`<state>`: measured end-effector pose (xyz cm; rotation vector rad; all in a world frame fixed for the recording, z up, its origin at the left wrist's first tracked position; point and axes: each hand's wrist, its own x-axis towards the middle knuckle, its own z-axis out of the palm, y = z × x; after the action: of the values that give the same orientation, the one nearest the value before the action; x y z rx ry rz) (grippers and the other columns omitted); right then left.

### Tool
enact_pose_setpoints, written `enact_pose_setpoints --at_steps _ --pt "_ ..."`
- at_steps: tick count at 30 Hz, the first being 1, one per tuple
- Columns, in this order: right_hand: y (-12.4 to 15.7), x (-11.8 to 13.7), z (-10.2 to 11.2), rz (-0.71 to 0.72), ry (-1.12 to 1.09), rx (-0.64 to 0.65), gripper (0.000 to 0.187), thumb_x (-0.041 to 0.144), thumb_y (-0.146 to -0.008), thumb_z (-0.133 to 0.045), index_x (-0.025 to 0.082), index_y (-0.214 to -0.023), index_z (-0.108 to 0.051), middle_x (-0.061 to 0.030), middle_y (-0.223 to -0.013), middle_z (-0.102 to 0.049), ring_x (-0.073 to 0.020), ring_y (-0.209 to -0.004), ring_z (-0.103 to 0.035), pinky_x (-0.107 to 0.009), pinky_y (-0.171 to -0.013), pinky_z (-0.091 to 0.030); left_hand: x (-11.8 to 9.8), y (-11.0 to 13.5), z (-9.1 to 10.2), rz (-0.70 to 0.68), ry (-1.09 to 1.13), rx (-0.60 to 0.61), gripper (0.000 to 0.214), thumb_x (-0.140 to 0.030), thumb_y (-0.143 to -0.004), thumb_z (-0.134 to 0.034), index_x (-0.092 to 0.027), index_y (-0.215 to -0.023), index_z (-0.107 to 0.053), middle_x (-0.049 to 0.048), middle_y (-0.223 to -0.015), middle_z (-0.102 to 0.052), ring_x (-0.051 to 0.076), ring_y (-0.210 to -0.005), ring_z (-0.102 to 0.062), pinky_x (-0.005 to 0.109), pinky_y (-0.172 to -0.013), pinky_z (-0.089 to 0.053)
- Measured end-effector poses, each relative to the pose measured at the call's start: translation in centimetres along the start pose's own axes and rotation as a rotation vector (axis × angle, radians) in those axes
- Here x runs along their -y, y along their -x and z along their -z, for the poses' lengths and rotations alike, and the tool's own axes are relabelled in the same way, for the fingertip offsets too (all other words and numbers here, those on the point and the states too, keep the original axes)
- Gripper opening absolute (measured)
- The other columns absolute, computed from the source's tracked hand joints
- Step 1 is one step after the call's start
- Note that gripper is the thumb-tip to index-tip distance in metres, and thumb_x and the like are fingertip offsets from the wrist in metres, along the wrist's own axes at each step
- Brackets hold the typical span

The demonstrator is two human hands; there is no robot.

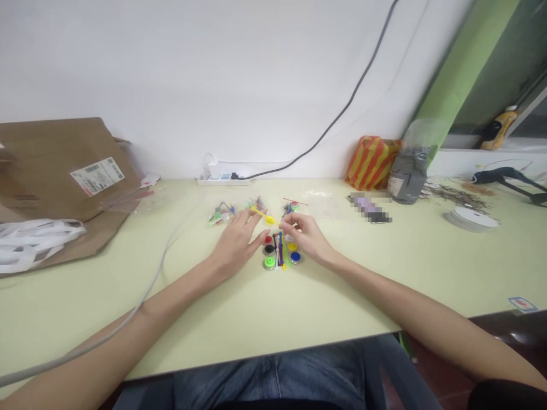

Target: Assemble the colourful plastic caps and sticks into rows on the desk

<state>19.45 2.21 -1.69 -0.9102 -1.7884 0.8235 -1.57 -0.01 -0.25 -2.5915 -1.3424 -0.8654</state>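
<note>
My left hand (237, 242) rests on the pale green table (256, 319) with its fingers spread, fingertips touching a yellow stick with a small yellow wheel (265, 216). My right hand (306, 234) pinches the other end of that yellow piece. Between the hands lie small plastic wheels: red (268, 240), black (269, 249), green (269, 262), yellow (292, 246) and blue (295, 257), with several coloured sticks (280, 250) between them.
More small coloured parts in clear bags (222, 213) lie behind my hands. A power strip (222, 179) with a dark cable sits at the wall. Cardboard box (55, 171) and white straps are at left; an orange striped bag (371, 162), grey pouch (408, 173) and tape roll (470, 217) at right.
</note>
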Motion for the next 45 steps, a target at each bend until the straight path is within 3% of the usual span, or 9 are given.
enact_pose_setpoints --at_steps 4,10,18,21,25,30,37,42,45 --pt "0.4 0.8 -0.5 0.041 -0.005 0.084 0.025 0.04 -0.094 -0.056 0.018 -0.084 -0.062 -0.0019 -0.079 -0.066 -0.0164 -0.077 -0.062 -0.029 -0.073 -0.046 -0.1 0.0 0.2 -0.082 0.065 -0.033 0.028 -0.034 -0.102 -0.044 -0.02 -0.122 -0.057 0.0105 -0.122 -0.062 0.026 -0.119 -0.054 0.044 -0.103 -0.043" --pt "1.1 2.2 -0.3 0.22 0.085 0.086 0.018 0.036 -0.098 -0.053 0.02 -0.105 -0.059 -0.0047 -0.099 -0.068 -0.0181 -0.093 -0.062 -0.035 -0.088 -0.046 -0.4 0.0 0.3 -0.123 0.069 0.009 0.024 -0.035 -0.102 -0.044 -0.018 -0.099 -0.06 0.0073 -0.098 -0.065 0.024 -0.101 -0.057 0.038 -0.087 -0.045" --pt "1.9 3.6 -0.7 0.385 0.332 0.097 0.012 0.032 -0.101 -0.05 0.023 -0.096 -0.056 -0.0052 -0.094 -0.066 -0.0206 -0.09 -0.056 -0.036 -0.085 -0.043 -0.9 0.3 0.4 -0.148 0.067 0.013 0.025 -0.035 -0.099 -0.047 -0.019 -0.081 -0.055 0.0045 -0.081 -0.06 0.022 -0.086 -0.053 0.036 -0.078 -0.044" --pt "1.8 3.6 -0.5 0.413 0.381 0.1 0.014 0.031 -0.103 -0.045 0.023 -0.096 -0.054 -0.0047 -0.091 -0.064 -0.0212 -0.087 -0.054 -0.036 -0.083 -0.042 -1.2 0.4 0.4 -0.157 0.069 -0.031 0.022 -0.032 -0.1 -0.046 -0.019 -0.085 -0.053 0.004 -0.082 -0.059 0.021 -0.085 -0.053 0.035 -0.078 -0.043" --pt "1.7 3.6 -0.2 0.413 0.377 0.119 0.018 0.03 -0.104 -0.041 0.023 -0.09 -0.051 -0.0041 -0.088 -0.061 -0.0208 -0.084 -0.052 -0.035 -0.08 -0.041 -1.5 0.4 0.5 -0.159 0.112 -0.037 0.012 -0.028 -0.101 -0.044 -0.019 -0.103 -0.052 0.0044 -0.091 -0.06 0.02 -0.088 -0.054 0.035 -0.08 -0.043" --pt "1.8 3.8 -0.1 0.377 0.321 0.189 0.018 0.026 -0.102 -0.04 0.023 -0.086 -0.047 -0.0027 -0.083 -0.057 -0.0195 -0.08 -0.051 -0.032 -0.077 -0.039 -1.3 0.5 0.3 -0.175 0.095 0.042 0.014 -0.029 -0.1 -0.041 -0.019 -0.095 -0.049 0.0053 -0.089 -0.057 0.021 -0.082 -0.052 0.035 -0.075 -0.043" --pt "1.7 3.9 0.2 0.344 0.132 0.303 0.017 0.024 -0.097 -0.045 0.022 -0.081 -0.045 0.0013 -0.076 -0.052 -0.0159 -0.071 -0.048 -0.027 -0.069 -0.038 -1.7 0.6 0.0 -0.153 0.137 0.157 0.019 -0.032 -0.095 -0.038 -0.017 -0.102 -0.049 0.0091 -0.095 -0.058 0.024 -0.086 -0.056 0.039 -0.076 -0.047" --pt "1.4 3.7 0.9 0.282 0.063 0.411 0.025 0.033 -0.098 -0.046 0.021 -0.076 -0.039 0.0035 -0.069 -0.044 -0.013 -0.064 -0.04 -0.025 -0.062 -0.034 -1.9 0.6 0.6 -0.181 0.156 0.205 0.015 -0.03 -0.093 -0.04 -0.018 -0.098 -0.048 0.0071 -0.092 -0.058 0.022 -0.082 -0.056 0.038 -0.077 -0.047" --pt "1.4 3.7 1.1 0.237 0.026 0.376 0.031 0.041 -0.1 -0.045 0.021 -0.077 -0.038 0.004 -0.069 -0.04 -0.0118 -0.064 -0.037 -0.024 -0.06 -0.032 -1.6 0.6 1.0 -0.195 0.152 0.196 0.016 -0.032 -0.097 -0.041 -0.018 -0.099 -0.048 0.0063 -0.092 -0.059 0.021 -0.083 -0.057 0.037 -0.079 -0.047"
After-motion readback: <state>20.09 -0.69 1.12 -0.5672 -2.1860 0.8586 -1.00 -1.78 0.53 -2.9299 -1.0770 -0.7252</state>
